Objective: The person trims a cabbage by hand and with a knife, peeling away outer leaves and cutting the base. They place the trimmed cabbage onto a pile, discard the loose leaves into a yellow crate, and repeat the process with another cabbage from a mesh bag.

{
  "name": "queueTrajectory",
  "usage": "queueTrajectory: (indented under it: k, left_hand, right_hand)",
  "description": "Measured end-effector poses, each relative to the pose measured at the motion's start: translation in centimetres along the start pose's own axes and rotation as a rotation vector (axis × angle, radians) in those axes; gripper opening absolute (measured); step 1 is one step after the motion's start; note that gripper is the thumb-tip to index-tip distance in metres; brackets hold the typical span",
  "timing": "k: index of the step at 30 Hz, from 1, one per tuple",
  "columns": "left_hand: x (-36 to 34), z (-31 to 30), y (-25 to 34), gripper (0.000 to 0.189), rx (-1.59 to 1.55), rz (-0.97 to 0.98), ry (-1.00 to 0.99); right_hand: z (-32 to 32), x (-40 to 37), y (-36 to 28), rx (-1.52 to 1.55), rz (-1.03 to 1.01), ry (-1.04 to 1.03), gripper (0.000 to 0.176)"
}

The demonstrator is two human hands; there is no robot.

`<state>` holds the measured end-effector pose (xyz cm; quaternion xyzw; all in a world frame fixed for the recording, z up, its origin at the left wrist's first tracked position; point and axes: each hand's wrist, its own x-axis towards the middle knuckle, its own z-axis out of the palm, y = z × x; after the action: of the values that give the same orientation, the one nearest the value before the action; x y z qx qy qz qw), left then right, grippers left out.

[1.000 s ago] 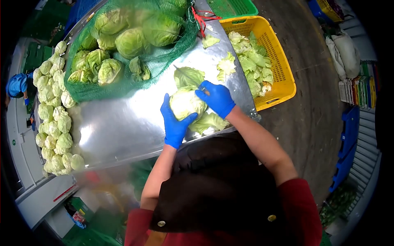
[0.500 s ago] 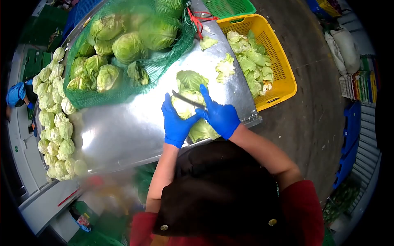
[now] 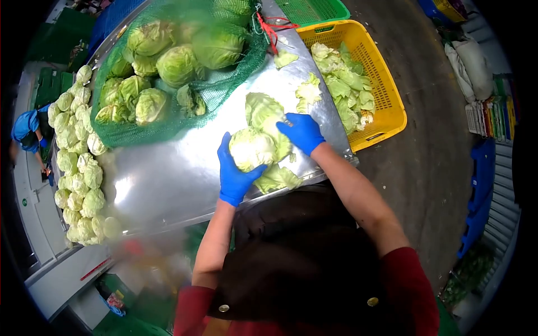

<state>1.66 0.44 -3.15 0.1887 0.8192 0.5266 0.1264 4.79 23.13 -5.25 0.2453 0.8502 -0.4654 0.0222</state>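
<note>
My left hand [image 3: 234, 175], in a blue glove, curves around the left and near side of a pale cabbage [image 3: 251, 149] on the metal table [image 3: 168, 173]. On the cabbage's right, my right hand [image 3: 302, 133], also gloved, is closed beside a loosened outer leaf [image 3: 283, 137]. A small greyish end of the knife [image 3: 288, 121] shows at its fingers; the rest of the knife is hidden. Loose outer leaves [image 3: 277, 178] lie under the near side of the cabbage, and a large leaf [image 3: 262, 107] spreads behind it.
A green mesh bag [image 3: 168, 131] of cabbages lies at the back left. Trimmed cabbages [image 3: 78, 173] are stacked along the left edge. A yellow crate [image 3: 386, 95] with leaves stands right of the table. A person in blue [image 3: 25, 131] is at far left.
My right hand has moved up and right, away from my left. The dark blade that lay across the cabbage no longer shows. An outer leaf now stands away on the cabbage's right.
</note>
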Motion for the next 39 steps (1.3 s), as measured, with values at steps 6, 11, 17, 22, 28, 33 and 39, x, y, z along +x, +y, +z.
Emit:
queueTrajectory:
  k: [6,11,17,22,28,33,39]
  left_hand:
    - [-0.2,-0.3,-0.3,0.110,-0.179,0.038,-0.086]
    - [3.7,-1.3,-0.1,0.114,-0.048,0.074,-0.358]
    - [5.8,-1.8,1.0,0.121,0.019,0.155,-0.448]
    - [7.1,-2.2,3.0,0.123,0.079,0.152,-0.578]
    - [2.0,-0.5,1.3,0.093,-0.265,-0.297,0.010]
    - [2.0,3.3,0.3,0.096,-0.083,-0.047,0.071]
    - [5.3,3.0,-0.1,0.103,-0.031,-0.075,-0.010]
  right_hand:
    - [-2.3,-1.5,-1.0,-0.321,0.064,-0.038,0.060]
    - [-3.8,-3.6,-6.3,-0.180,-0.234,-0.024,0.074]
    - [-9.7,-2.1,-6.3,-0.101,-0.053,-0.020,0.049]
    - [-5.9,0.7,-5.4,0.220,-0.493,-0.175,0.068]
    - [-1.0,1.5,-2.5,0.214,-0.246,-0.193,0.063]
    - [-0.8,-1.6,-4.1,0.084,-0.121,-0.061,0.063]
    - [-1.8,-2.3,-3.9,-0.267,-0.352,0.051,0.069]
